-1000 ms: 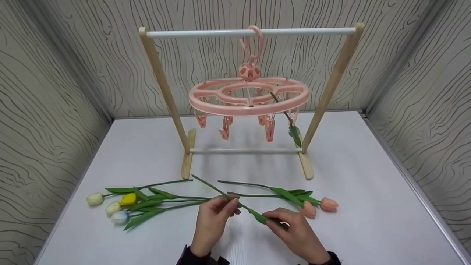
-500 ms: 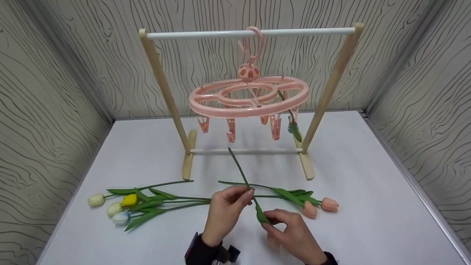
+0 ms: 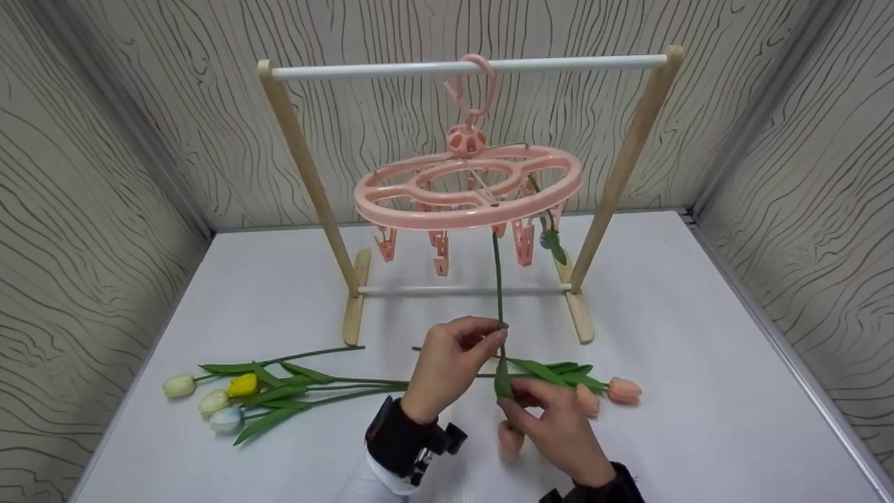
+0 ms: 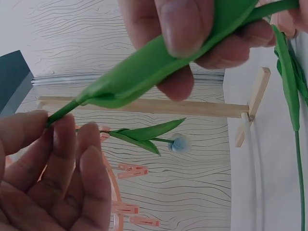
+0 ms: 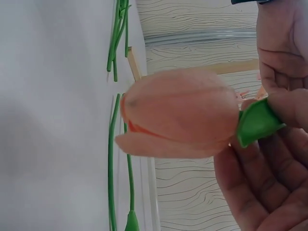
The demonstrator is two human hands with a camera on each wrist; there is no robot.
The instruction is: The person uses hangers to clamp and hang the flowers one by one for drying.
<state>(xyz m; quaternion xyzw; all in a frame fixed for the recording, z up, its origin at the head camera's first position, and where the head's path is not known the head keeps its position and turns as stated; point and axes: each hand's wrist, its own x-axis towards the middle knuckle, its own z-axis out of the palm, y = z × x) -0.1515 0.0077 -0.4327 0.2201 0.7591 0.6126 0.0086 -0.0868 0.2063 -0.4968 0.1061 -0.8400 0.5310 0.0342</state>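
Note:
Both hands hold one artificial tulip with a pink bloom [image 5: 178, 113], head down and stem up. My left hand [image 3: 457, 360] pinches the green stem [image 3: 499, 279] partway along. Lower down, my right hand [image 3: 559, 423] grips the tulip at its leaves [image 4: 139, 72], just above the bloom. The stem's upper end overlaps the front rim of a pink clip hanger [image 3: 454, 218] in the head view, near its hanging clips. A blue tulip [image 4: 179, 143] hangs head down from a clip at the hanger's right side.
A wooden stand [image 3: 307, 161] with a white top rod [image 3: 363, 70] carries the hanger. Left on the white table [image 3: 279, 314] lie white tulips [image 3: 179, 385], a yellow tulip [image 3: 244, 385] and a pale blue tulip [image 3: 226, 419]. Two pink tulips [image 3: 624, 390] lie at right.
The held tulip has swung from slanting to upright, and its stem end has risen to the hanger. My left hand has moved up and right. The hanger has turned and tilted slightly.

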